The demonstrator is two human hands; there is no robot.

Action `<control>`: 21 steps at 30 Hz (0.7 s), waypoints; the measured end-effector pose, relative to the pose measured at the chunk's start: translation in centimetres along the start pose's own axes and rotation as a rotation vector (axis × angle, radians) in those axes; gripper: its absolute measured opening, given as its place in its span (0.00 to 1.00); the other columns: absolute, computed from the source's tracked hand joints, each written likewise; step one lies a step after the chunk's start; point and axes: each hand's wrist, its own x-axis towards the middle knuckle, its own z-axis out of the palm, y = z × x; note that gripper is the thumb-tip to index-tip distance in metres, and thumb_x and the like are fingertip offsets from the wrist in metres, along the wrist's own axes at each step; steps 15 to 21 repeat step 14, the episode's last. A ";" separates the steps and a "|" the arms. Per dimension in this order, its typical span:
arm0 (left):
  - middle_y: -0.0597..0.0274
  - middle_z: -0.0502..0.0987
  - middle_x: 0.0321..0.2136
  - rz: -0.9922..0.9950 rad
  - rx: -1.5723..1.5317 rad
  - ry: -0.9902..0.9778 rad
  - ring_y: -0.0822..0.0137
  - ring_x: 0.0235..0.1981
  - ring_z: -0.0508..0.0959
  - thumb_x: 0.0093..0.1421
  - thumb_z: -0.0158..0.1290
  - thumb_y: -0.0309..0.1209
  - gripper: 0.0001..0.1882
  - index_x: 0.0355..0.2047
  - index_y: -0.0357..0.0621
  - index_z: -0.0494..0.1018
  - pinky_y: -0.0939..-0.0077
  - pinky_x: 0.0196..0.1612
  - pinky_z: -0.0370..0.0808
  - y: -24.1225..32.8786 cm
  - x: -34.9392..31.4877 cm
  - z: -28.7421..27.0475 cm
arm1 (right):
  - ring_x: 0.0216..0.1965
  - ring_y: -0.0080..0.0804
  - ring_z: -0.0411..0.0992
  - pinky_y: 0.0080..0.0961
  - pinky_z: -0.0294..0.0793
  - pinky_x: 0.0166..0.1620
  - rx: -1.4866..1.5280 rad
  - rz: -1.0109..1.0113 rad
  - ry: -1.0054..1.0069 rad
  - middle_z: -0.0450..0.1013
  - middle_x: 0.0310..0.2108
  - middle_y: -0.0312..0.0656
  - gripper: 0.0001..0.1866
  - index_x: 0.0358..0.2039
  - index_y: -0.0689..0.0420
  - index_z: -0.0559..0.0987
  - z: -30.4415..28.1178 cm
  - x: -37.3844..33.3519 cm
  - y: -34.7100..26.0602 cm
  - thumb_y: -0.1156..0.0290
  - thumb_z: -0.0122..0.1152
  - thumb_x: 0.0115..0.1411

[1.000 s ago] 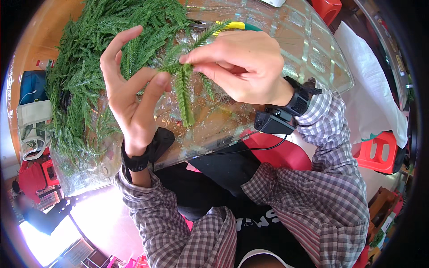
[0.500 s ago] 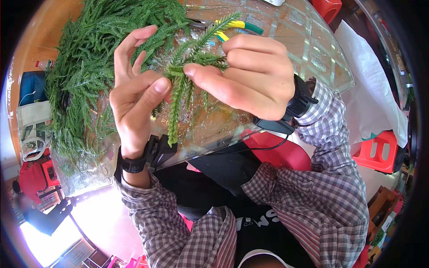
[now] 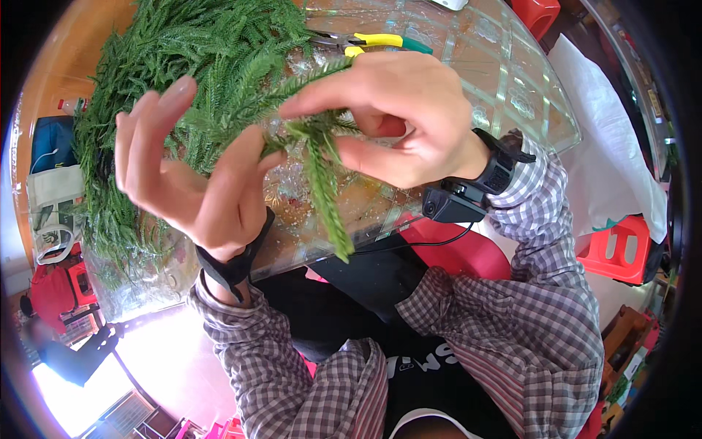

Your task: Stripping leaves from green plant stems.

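An artificial green conifer sprig with several needle-covered branches hangs above the table between my hands. My left hand pinches it near its joint between thumb and forefinger, while the other fingers are raised and spread. From the other side, my right hand curves its thumb and forefinger around the sprig's branches, and the rest of its fingers are bent. My fingers partly hide the joint. One branch dangles down toward the table edge; another points up and right behind my right forefinger.
A big heap of green artificial branches covers the table's left side. Pliers with yellow and green handles lie beyond my right hand. Pale crumbs dot the clear table cover. A white bag and red stool stand at right.
The sprig has turned, its hanging branch swinging to the right. My left hand has rolled, its raised fingers moving left. My right hand has loosened from a fist, thumb and forefinger parting around the sprig.
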 end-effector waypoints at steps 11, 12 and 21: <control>0.65 0.60 0.38 0.217 0.341 0.169 0.60 0.44 0.63 0.52 0.53 0.44 0.09 0.16 0.70 0.71 0.52 0.54 0.64 0.1 -0.3 -0.2 | 0.15 0.26 0.63 0.22 0.61 0.20 -0.012 -0.194 0.075 0.70 0.17 0.33 0.21 0.33 0.60 0.79 0.4 -0.2 -0.7 0.83 0.63 0.32; 0.66 0.59 0.38 0.281 0.362 0.132 0.61 0.45 0.62 0.53 0.52 0.45 0.09 0.16 0.70 0.70 0.52 0.54 0.64 0.0 -0.3 -0.5 | 0.15 0.26 0.63 0.22 0.61 0.20 -0.015 -0.192 0.075 0.70 0.17 0.33 0.21 0.33 0.60 0.79 0.4 -0.3 -0.7 0.83 0.63 0.32; 0.66 0.58 0.38 0.345 0.383 0.096 0.61 0.46 0.62 0.54 0.51 0.46 0.10 0.16 0.71 0.70 0.51 0.54 0.64 -0.1 -0.2 -0.9 | 0.16 0.27 0.65 0.24 0.62 0.20 -0.045 -0.247 0.082 0.73 0.21 0.35 0.25 0.39 0.60 0.77 0.5 -0.5 -0.5 0.82 0.64 0.34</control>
